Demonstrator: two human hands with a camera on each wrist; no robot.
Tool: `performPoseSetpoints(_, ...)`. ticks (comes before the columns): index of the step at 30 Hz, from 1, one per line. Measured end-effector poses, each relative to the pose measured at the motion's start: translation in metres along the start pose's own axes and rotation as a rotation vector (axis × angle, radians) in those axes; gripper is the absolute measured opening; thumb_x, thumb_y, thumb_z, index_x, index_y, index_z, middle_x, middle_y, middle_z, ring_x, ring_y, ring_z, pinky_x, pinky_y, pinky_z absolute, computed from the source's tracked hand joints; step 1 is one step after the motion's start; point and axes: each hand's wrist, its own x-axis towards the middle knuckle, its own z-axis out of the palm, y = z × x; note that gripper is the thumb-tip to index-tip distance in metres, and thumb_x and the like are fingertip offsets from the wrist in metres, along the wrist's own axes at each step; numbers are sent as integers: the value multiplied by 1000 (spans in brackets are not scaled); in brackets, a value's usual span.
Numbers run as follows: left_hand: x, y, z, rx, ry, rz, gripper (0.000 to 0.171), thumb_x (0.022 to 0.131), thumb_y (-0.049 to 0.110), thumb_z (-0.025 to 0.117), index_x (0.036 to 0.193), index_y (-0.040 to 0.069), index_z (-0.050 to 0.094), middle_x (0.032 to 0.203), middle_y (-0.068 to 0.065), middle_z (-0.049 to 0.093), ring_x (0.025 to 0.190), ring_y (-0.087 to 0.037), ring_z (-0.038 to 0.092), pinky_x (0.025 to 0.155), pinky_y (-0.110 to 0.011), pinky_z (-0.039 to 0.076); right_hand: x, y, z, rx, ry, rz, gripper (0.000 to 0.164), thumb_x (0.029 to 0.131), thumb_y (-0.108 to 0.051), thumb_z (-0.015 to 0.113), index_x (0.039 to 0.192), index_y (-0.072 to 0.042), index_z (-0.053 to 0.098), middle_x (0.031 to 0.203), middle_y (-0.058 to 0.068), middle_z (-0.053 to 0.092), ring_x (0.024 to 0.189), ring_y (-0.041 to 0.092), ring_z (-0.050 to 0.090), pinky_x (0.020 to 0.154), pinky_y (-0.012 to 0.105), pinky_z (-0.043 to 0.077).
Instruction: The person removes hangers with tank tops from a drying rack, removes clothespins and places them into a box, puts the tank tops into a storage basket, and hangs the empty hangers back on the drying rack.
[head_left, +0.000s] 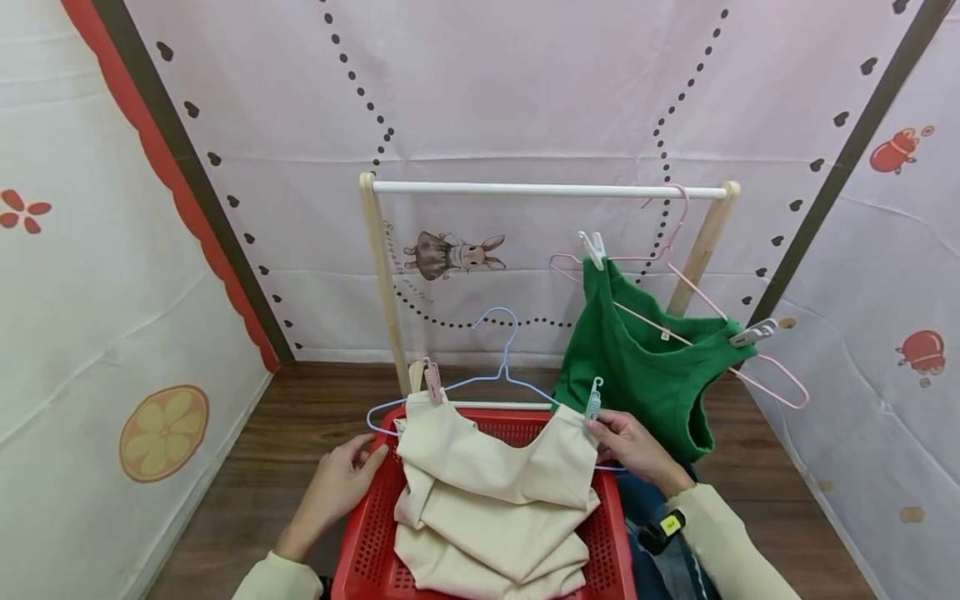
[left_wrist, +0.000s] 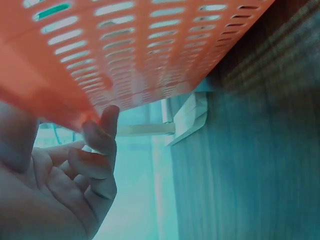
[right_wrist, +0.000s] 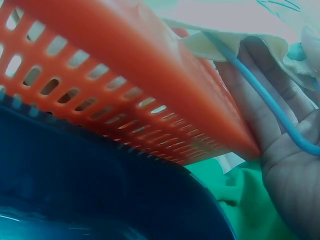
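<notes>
A beige tank top [head_left: 495,500] lies bunched over a red basket [head_left: 617,542], a light blue hanger [head_left: 504,367] through its shoulders. A pink clothespin [head_left: 432,382] sits on its left strap, a light blue clothespin [head_left: 593,400] on its right one. My right hand [head_left: 633,450] pinches the right strap just by the blue clothespin; in the right wrist view its fingers [right_wrist: 280,85] pass behind the cloth and hanger. My left hand [head_left: 341,479] holds the basket's left rim, fingertips [left_wrist: 110,117] against the outer wall, thumb partly hidden by the rim.
A wooden rack [head_left: 378,275] with a white rail [head_left: 525,190] stands behind the basket. From it hangs a green tank top [head_left: 637,350], clipped to a pink hanger [head_left: 697,287] by two clothespins. A dark blue container [head_left: 651,508] stands right of the basket. Printed cloth walls surround the floor.
</notes>
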Motion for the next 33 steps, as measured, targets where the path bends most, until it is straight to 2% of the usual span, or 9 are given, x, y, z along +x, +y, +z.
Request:
performPoseSetpoints(6, -2, 4, -13, 13, 14, 11, 42, 99, 26, 62, 131, -1, 59, 91, -7, 72, 65, -10, 60, 59, -26, 48, 0, 0, -1, -23, -1, 8, 31, 107, -17, 45, 113, 13, 52, 94, -4, 70, 83, 11, 71, 73, 33, 59)
performPoseSetpoints(14, -2, 11, -24, 33, 78, 44, 35, 100, 23, 61, 126, 0, 62, 89, -7, 67, 65, -14, 52, 53, -25, 41, 0, -2, -1, -48, 9, 37, 35, 107, -18, 45, 116, 15, 51, 94, -4, 70, 83, 12, 71, 74, 34, 59)
performPoseSetpoints(20, 1, 16, -30, 62, 140, 84, 34, 99, 22, 61, 125, 0, 63, 95, -9, 67, 78, -18, 58, 64, -28, 46, 0, -6, 1, -52, 11, 36, 32, 107, -19, 46, 111, 12, 54, 92, -4, 70, 82, 12, 71, 73, 33, 59)
performPoseSetpoints(27, 0, 28, -32, 63, 173, 130, 33, 98, 20, 61, 124, -1, 63, 100, -11, 67, 91, -25, 64, 81, -43, 54, 2, -4, 3, -64, -5, 58, 33, 106, -20, 47, 104, 12, 54, 90, -3, 68, 81, 12, 70, 73, 33, 59)
performPoseSetpoints(33, 0, 38, -31, 51, 184, 187, 32, 98, 18, 62, 123, 0, 63, 103, -12, 67, 93, -26, 65, 81, -45, 56, 2, -2, 1, -75, -15, 46, 33, 106, -18, 47, 101, 14, 53, 89, -2, 67, 81, 12, 70, 73, 34, 59)
